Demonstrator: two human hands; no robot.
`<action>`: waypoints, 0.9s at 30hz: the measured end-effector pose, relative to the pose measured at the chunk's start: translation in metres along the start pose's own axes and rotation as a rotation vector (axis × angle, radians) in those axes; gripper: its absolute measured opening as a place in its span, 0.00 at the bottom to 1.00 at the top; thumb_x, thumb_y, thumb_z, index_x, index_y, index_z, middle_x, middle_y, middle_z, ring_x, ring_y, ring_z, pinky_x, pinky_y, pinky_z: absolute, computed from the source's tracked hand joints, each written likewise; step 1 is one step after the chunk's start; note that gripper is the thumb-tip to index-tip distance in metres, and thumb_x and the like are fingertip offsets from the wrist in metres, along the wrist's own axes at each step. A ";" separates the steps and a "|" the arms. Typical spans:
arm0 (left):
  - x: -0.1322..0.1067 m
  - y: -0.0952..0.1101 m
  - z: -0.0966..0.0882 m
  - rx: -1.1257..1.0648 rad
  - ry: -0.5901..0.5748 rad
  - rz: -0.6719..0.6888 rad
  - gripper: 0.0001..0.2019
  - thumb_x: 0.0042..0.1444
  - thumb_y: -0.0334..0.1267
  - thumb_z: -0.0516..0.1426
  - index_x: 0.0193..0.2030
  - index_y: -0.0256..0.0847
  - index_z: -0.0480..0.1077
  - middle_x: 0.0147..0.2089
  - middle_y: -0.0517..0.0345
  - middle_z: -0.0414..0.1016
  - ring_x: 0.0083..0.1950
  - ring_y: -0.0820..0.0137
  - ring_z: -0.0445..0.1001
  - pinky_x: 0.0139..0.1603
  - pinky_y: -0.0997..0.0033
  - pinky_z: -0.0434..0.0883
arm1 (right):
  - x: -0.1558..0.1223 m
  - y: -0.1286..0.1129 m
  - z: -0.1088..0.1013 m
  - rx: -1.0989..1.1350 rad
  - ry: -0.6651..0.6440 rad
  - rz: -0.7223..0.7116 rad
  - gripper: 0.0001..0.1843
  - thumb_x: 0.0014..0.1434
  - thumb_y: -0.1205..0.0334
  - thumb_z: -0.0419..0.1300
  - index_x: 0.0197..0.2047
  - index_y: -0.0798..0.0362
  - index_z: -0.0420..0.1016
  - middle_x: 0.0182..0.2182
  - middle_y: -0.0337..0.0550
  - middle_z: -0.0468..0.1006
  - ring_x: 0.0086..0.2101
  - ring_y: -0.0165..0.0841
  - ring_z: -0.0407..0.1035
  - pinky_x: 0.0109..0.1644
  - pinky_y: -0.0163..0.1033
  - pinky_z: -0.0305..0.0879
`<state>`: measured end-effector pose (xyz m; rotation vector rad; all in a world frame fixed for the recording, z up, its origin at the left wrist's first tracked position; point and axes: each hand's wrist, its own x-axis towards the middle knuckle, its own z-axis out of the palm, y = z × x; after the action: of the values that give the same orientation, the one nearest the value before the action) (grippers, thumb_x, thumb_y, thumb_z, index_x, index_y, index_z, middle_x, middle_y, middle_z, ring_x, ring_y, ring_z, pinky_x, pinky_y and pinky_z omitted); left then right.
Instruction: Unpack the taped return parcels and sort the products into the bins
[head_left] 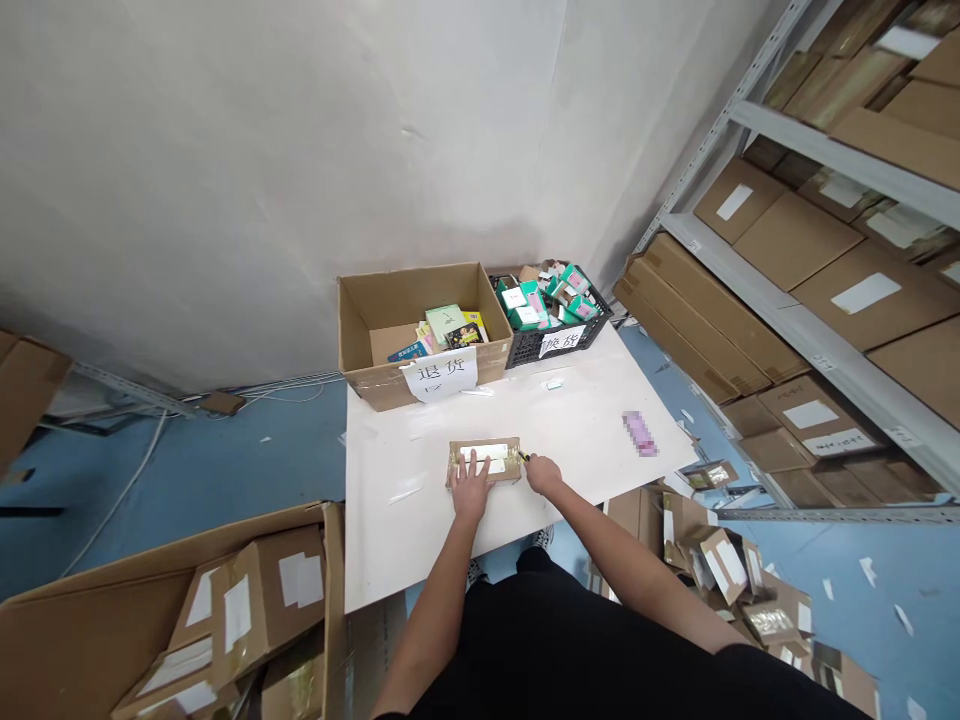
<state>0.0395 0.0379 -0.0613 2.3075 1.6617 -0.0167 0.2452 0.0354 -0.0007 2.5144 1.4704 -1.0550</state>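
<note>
A small taped cardboard parcel point(484, 461) with a white label lies on the white table point(420, 530). My left hand point(470, 487) rests flat on its near edge, fingers spread. My right hand point(541, 473) is closed round a small dark and yellow tool, apparently a cutter, whose tip touches the parcel's right end.
An open cardboard box point(375, 335) with a paper sign and a black crate point(551, 340) of green packets stand at the table's far edge. A pink item point(640, 433) lies at the right. Parcels fill a big box point(187, 620) at the left and litter the floor point(720, 560) on the right, below shelving point(825, 330).
</note>
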 end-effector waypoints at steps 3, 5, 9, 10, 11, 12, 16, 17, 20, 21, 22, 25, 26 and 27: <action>0.000 0.001 -0.001 -0.028 0.004 -0.002 0.31 0.68 0.47 0.58 0.76 0.57 0.60 0.82 0.54 0.48 0.82 0.49 0.44 0.78 0.41 0.50 | -0.007 0.000 0.004 -0.010 -0.013 0.002 0.11 0.70 0.57 0.60 0.46 0.56 0.77 0.45 0.62 0.84 0.43 0.47 0.82 0.45 0.43 0.73; -0.001 0.001 -0.001 -0.047 0.010 0.002 0.31 0.67 0.48 0.58 0.76 0.57 0.60 0.82 0.53 0.48 0.82 0.49 0.44 0.79 0.42 0.49 | -0.012 0.002 0.004 -0.012 -0.023 0.008 0.12 0.70 0.55 0.60 0.44 0.56 0.77 0.41 0.60 0.84 0.36 0.44 0.83 0.39 0.42 0.74; 0.000 0.002 -0.001 -0.070 0.018 -0.010 0.31 0.66 0.48 0.60 0.75 0.57 0.61 0.82 0.53 0.49 0.82 0.48 0.45 0.79 0.42 0.49 | -0.014 0.015 -0.009 0.005 -0.119 -0.002 0.15 0.69 0.51 0.62 0.39 0.55 0.76 0.32 0.52 0.84 0.22 0.38 0.78 0.30 0.39 0.70; 0.000 0.002 -0.001 -0.072 0.020 -0.014 0.31 0.66 0.48 0.60 0.75 0.58 0.61 0.82 0.54 0.49 0.82 0.48 0.45 0.79 0.42 0.49 | -0.013 0.018 -0.014 0.027 -0.123 -0.016 0.16 0.70 0.50 0.61 0.39 0.55 0.76 0.32 0.51 0.83 0.20 0.36 0.77 0.29 0.38 0.69; 0.000 0.003 0.000 -0.071 0.020 -0.013 0.31 0.66 0.48 0.60 0.75 0.58 0.61 0.82 0.55 0.49 0.82 0.48 0.44 0.79 0.41 0.49 | -0.010 0.019 -0.020 0.054 -0.111 -0.029 0.17 0.71 0.49 0.59 0.41 0.55 0.76 0.32 0.50 0.83 0.19 0.35 0.76 0.29 0.37 0.69; -0.001 0.003 0.000 -0.068 0.023 -0.012 0.31 0.67 0.47 0.60 0.76 0.58 0.60 0.82 0.55 0.49 0.82 0.49 0.44 0.79 0.42 0.49 | -0.007 0.020 -0.025 0.078 -0.083 -0.035 0.17 0.72 0.48 0.58 0.42 0.55 0.76 0.33 0.50 0.84 0.18 0.34 0.75 0.29 0.37 0.68; -0.001 0.003 0.000 -0.041 0.032 -0.008 0.31 0.68 0.47 0.58 0.76 0.58 0.59 0.82 0.56 0.49 0.82 0.49 0.43 0.79 0.42 0.49 | 0.004 0.007 -0.029 0.043 0.014 -0.023 0.16 0.72 0.51 0.57 0.43 0.56 0.76 0.35 0.53 0.85 0.21 0.36 0.78 0.32 0.39 0.70; -0.001 0.003 -0.001 -0.036 0.032 -0.009 0.31 0.68 0.48 0.58 0.77 0.59 0.58 0.82 0.56 0.49 0.82 0.49 0.44 0.79 0.41 0.49 | 0.006 0.002 -0.026 0.018 0.024 -0.023 0.15 0.72 0.53 0.57 0.44 0.56 0.76 0.37 0.55 0.85 0.23 0.38 0.79 0.34 0.40 0.71; -0.002 0.003 -0.002 -0.029 0.019 -0.006 0.31 0.68 0.48 0.57 0.77 0.60 0.58 0.82 0.57 0.49 0.82 0.49 0.45 0.79 0.40 0.49 | 0.008 -0.007 -0.015 -0.016 0.033 -0.025 0.13 0.73 0.56 0.55 0.47 0.57 0.76 0.42 0.61 0.85 0.32 0.43 0.83 0.39 0.42 0.72; -0.002 0.003 -0.003 -0.031 0.016 -0.005 0.31 0.68 0.47 0.57 0.77 0.59 0.58 0.82 0.56 0.48 0.82 0.49 0.45 0.79 0.40 0.48 | 0.008 -0.008 -0.012 -0.016 0.030 -0.025 0.13 0.73 0.57 0.55 0.48 0.57 0.76 0.43 0.62 0.84 0.33 0.44 0.83 0.40 0.43 0.73; -0.002 0.004 -0.004 -0.037 0.014 -0.004 0.31 0.68 0.47 0.57 0.77 0.59 0.58 0.82 0.56 0.48 0.82 0.49 0.44 0.79 0.40 0.48 | 0.007 -0.007 -0.010 -0.015 0.022 -0.023 0.13 0.73 0.57 0.55 0.47 0.57 0.75 0.43 0.61 0.85 0.33 0.43 0.83 0.40 0.43 0.73; -0.004 0.005 -0.005 -0.069 0.013 -0.011 0.32 0.68 0.45 0.57 0.77 0.58 0.56 0.82 0.55 0.46 0.83 0.49 0.41 0.79 0.40 0.47 | 0.000 0.001 -0.008 -0.025 -0.023 -0.022 0.13 0.73 0.55 0.56 0.46 0.55 0.76 0.39 0.56 0.85 0.26 0.39 0.80 0.36 0.41 0.72; -0.005 0.005 -0.006 -0.078 0.014 -0.013 0.33 0.68 0.45 0.57 0.78 0.59 0.56 0.82 0.55 0.46 0.83 0.49 0.41 0.79 0.39 0.46 | -0.004 0.006 -0.008 -0.034 -0.048 -0.027 0.13 0.73 0.54 0.56 0.44 0.55 0.76 0.37 0.54 0.85 0.24 0.38 0.79 0.35 0.40 0.71; -0.005 0.005 -0.006 -0.084 0.015 -0.015 0.33 0.68 0.44 0.57 0.78 0.59 0.55 0.82 0.55 0.46 0.83 0.49 0.41 0.79 0.39 0.47 | -0.008 0.011 -0.007 -0.042 -0.075 -0.035 0.13 0.72 0.54 0.57 0.43 0.55 0.76 0.36 0.53 0.85 0.23 0.37 0.78 0.34 0.40 0.71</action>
<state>0.0416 0.0331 -0.0534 2.2386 1.6545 0.0659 0.2550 0.0258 0.0055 2.4019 1.5051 -1.0981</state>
